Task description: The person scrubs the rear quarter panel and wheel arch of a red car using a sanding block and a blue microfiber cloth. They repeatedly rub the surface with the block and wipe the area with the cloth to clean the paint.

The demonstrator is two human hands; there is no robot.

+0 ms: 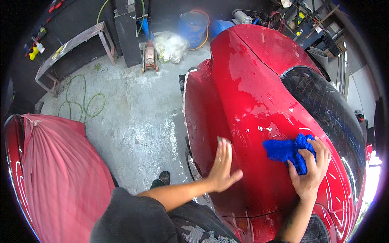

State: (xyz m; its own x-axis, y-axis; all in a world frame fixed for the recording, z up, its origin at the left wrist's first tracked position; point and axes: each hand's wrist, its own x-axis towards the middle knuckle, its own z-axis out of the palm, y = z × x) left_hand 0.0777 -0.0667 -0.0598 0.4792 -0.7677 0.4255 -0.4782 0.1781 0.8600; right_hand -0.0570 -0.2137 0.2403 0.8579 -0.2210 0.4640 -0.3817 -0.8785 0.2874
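**Blue cloth on red car panel, both hands on bodywork**

Right hand (310, 170) gripping a bunched blue microfibre cloth (287, 150), fingers curled over its right end, thumb underneath; rest of cloth spread to the left, lying flat against the red car body (247, 89). Cloth position: on the curved panel just left of the dark window glass (328, 109), roughly mid-height of the panel as seen from above.

Left hand (222, 166) flat against the same panel, lower and to the left of the cloth, well apart from it. Fingers straight and close together, thumb spread wide to the right, holding nothing. Palm contact with paint likely; exact contact not clear from this angle.

Paint wet or glossy, with scattered bright highlights across the upper panel.

Surroundings:
- Grey concrete floor (133, 117) left of the car, pale smears across it.
- Green hose (83, 103) coiled on the floor, upper left.
- Floor jack (149, 57) beside a dark pillar (126, 32).
- Clear plastic bag (170, 46) just right of the jack, blue bucket (193, 26) behind it.
- Metal bench (73, 46) along the left wall.
- Second red vehicle, draped in a pinkish-red cover (60, 174), lower left.
- Black shoe (164, 177) visible on the floor below the left forearm.
- Cluttered shelving (308, 24) top right, details too small to tell.
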